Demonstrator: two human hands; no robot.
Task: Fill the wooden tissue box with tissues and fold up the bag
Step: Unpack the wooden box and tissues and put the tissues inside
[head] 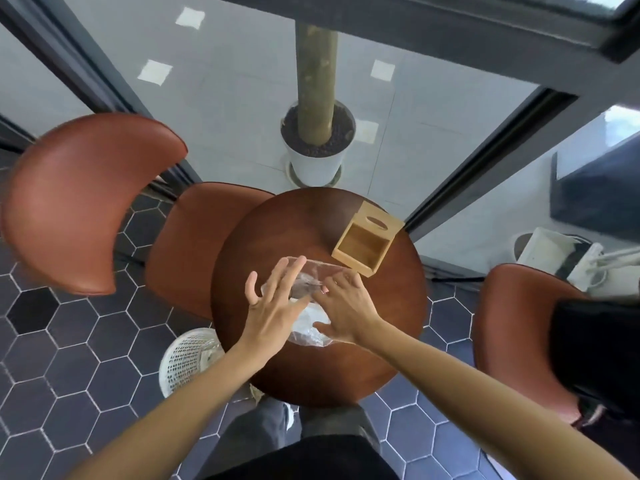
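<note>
A pale wooden tissue box [363, 247] lies on its side at the far right of the round brown table [277, 368], its open end facing me and showing an empty inside. A clear plastic bag [310, 327] with white tissues in it lies at the table's middle. My left hand [273, 303] hovers over the bag's left part with fingers spread and flat. My right hand [346, 306] presses on the bag's right side, fingertips pinching the plastic near its top. The hands hide much of the bag.
Brown leather chairs stand at the left [79, 202], behind the table [194, 244] and at the right [519, 334]. A white mesh waste basket [187, 362] sits on the hexagon tiles left of the table. A potted tree [317, 133] stands beyond.
</note>
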